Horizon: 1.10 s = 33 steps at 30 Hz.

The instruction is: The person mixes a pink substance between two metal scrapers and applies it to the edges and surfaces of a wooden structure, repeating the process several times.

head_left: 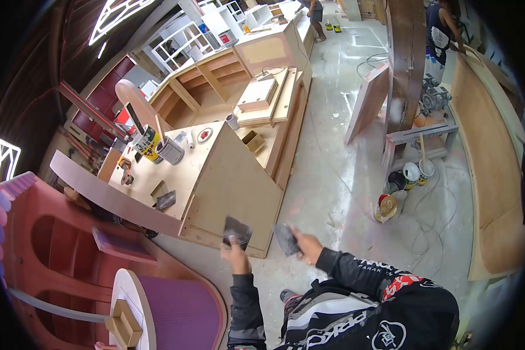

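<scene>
My left hand (235, 256) is closed round a dark, flat scraper (237, 228), held up in front of the side panel of a wooden counter (233, 181). To its right, my right hand (309, 246) grips a second dark, flat scraper (286, 239), tilted, over the floor beside the counter's lower corner. The two scrapers are apart. On the counter top lie another dark flat piece (165, 200), a yellow-labelled can (147, 144), a grey can with a stick (170, 150) and a small round lid (205, 135).
Paint cans (411, 172) and loose cables stand right of the floor's middle, near a pillar (405, 70). A curved wooden panel (487, 163) is at the right. Pink and purple furniture (181, 309) fills the lower left. Two other people (440, 29) are further back.
</scene>
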### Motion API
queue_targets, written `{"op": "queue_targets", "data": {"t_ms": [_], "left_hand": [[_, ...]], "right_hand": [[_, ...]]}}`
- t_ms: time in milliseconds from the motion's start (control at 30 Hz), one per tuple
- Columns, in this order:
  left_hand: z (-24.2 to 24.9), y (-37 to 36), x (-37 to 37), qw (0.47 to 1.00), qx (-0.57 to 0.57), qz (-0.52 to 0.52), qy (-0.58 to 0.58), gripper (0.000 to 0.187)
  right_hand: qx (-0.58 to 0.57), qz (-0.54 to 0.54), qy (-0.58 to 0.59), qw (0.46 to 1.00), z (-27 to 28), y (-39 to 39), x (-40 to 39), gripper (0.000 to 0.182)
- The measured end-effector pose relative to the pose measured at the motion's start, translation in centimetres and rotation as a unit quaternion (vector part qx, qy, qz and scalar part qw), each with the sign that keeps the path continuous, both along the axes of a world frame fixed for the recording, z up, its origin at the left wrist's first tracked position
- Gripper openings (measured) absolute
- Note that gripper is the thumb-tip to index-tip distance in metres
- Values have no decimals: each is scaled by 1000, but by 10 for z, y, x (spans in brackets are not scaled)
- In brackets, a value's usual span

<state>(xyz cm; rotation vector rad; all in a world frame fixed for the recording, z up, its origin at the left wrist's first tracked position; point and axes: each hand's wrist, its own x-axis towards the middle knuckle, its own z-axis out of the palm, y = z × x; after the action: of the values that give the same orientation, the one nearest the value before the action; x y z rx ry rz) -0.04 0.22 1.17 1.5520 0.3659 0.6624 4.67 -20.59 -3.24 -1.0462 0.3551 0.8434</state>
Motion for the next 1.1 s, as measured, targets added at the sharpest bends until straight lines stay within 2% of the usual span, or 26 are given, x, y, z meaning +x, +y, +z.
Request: {"op": "queue_targets", "data": {"t_ms": [33,67,100,167,200,233,267,300,333,367,400,433,467,533,567,600,633,667,700,733,833,867,900,967,1033,1100], "left_hand": [[7,-2,-5,976,-213,40,-11,24],[32,-11,-12,942,-334,31,-32,18],[17,-5,-8,939,-341,40,-29,18],[-23,19,-15,733,-666,-116,-65,21],[-23,14,-18,715,-679,-157,-57,18],[-19,3,-18,695,-691,-193,-48,16],[-6,-12,-21,646,-742,-172,-48,16],[2,-25,-22,592,-789,-156,-52,17],[-16,-25,-23,593,-791,-143,-57,17],[-43,-21,-20,718,-678,-155,-20,16],[-23,-32,-14,822,-545,-165,21,16],[0,-42,-20,613,-772,-165,-24,16],[-4,-44,-20,610,-755,-236,-30,13],[-8,-51,-22,604,-734,-309,-32,10],[3,-63,-27,741,-640,-191,65,10],[9,-70,-33,841,-513,-64,158,10],[-17,-39,-43,630,-704,-321,67,18],[-1,-35,-41,674,-642,-349,104,21],[13,-37,-40,713,-576,-373,140,25],[5,-36,-44,713,-579,-370,141,25],[-5,-32,-35,694,-587,-413,49,24],[10,-38,-31,810,-539,-226,53,24],[16,-40,-35,882,-466,-21,62,26],[0,-27,-36,909,-416,21,1,35],[4,-31,-30,920,-387,21,-57,35],[-5,-37,-23,920,-387,43,-47,35]], "right_hand": [[-15,-81,-22,996,-16,-3,8,37],[-32,-141,-102,984,-8,-4,10,33],[-57,-195,-187,961,2,-13,22,30],[-143,-200,-364,898,-3,-23,34,26],[-142,-179,-354,907,8,-20,28,26],[-172,-180,-439,863,34,-19,13,25],[-196,-180,-519,812,50,-18,-5,24],[-190,-163,-512,821,53,-15,-20,24],[-169,-135,-631,745,55,-15,-32,30],[-144,-110,-737,651,59,-16,-41,37],[-115,-71,-773,620,73,-20,-49,44],[-86,-35,-805,586,86,-21,-56,51],[-58,-30,-826,559,90,-18,-58,54],[-88,-6,-825,558,93,-12,-53,55],[-117,20,-823,555,94,-11,-48,55],[-121,7,-804,583,80,-6,-38,56],[-125,-14,-781,612,69,-3,-29,57],[-169,-25,-744,646,48,4,-14,51],[-190,-26,-663,723,20,13,6,38],[-208,20,-502,839,0,14,19,28],[-265,-86,-470,838,-30,3,38,26],[-270,-97,-498,818,-25,-4,33,27],[-275,-102,-520,802,-17,-9,19,29],[-278,-54,-558,780,12,-22,-2,36],[-238,-6,-707,666,47,-25,-27,49],[-224,40,-735,638,54,-15,-46,54]]}}
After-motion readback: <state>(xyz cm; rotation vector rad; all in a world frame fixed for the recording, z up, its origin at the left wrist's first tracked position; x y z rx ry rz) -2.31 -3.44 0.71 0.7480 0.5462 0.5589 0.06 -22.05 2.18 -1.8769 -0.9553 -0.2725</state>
